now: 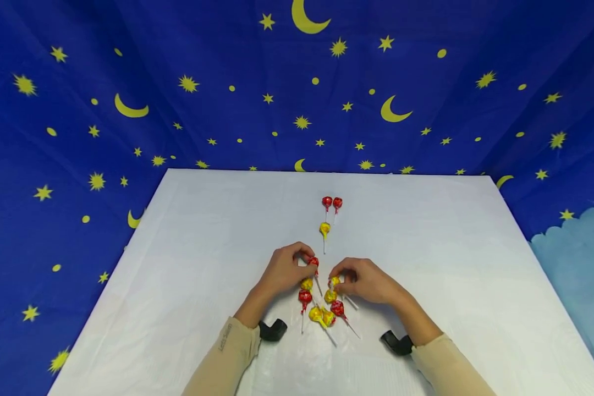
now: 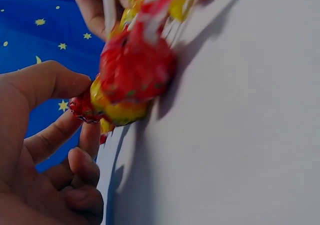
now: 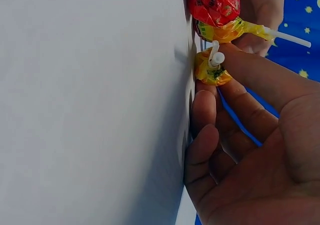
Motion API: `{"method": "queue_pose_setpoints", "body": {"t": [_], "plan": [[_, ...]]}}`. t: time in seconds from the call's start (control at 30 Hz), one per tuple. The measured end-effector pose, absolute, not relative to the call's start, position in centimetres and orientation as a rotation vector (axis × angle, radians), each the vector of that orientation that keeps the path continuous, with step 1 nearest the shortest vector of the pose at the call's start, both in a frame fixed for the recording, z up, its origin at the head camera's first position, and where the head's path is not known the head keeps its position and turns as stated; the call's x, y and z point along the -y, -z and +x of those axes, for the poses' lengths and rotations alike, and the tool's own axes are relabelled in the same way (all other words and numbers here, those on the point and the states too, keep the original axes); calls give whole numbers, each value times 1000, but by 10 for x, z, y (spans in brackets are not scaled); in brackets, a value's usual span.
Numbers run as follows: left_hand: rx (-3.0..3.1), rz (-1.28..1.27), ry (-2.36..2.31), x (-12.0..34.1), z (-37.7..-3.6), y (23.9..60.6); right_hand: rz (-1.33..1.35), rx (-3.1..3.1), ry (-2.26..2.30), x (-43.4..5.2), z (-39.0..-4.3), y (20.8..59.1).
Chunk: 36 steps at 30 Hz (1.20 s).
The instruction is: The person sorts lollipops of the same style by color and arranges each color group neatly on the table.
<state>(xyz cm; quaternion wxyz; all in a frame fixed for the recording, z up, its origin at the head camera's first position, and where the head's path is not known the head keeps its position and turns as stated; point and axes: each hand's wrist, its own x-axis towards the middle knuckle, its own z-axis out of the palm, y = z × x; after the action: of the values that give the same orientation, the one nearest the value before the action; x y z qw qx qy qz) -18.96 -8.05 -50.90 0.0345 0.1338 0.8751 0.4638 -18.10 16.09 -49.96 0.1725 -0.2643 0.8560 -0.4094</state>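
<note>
My left hand pinches a red lollipop; my right hand pinches a yellow lollipop, both beside the lollipop pile on the bench.

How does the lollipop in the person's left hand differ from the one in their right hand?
The lollipop in the left hand has a red wrapper; the lollipop in the right hand has a yellow one. The red one lies a little farther up the white table, the yellow one nearer the loose pile of lollipops. Both are wrapped, on white sticks, and pinched by fingertips.
</note>
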Motion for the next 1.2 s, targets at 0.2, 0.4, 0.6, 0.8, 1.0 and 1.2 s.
{"method": "queue_pose_setpoints", "body": {"t": [0.2,0.4,0.6,0.8,1.0,1.2], "plan": [[-2716,396,-1399,83,-203,502,-752,-2425,1168,-160,-183,499],[-2723,404,-1400,87,-221,496,-753,-2414,1191,-159,-183,500],[-2721,353,-1438,91,-239,492,-749,-2425,1189,-159,-179,501],[-2741,305,-1433,90,-253,489,-751,-2430,1192,-159,-177,501],[-2772,284,-1381,84,-266,489,-753,-2432,1198,-161,-180,499],[-2800,281,-1389,81,-277,489,-759,-2444,1190,-161,-178,502]]}}
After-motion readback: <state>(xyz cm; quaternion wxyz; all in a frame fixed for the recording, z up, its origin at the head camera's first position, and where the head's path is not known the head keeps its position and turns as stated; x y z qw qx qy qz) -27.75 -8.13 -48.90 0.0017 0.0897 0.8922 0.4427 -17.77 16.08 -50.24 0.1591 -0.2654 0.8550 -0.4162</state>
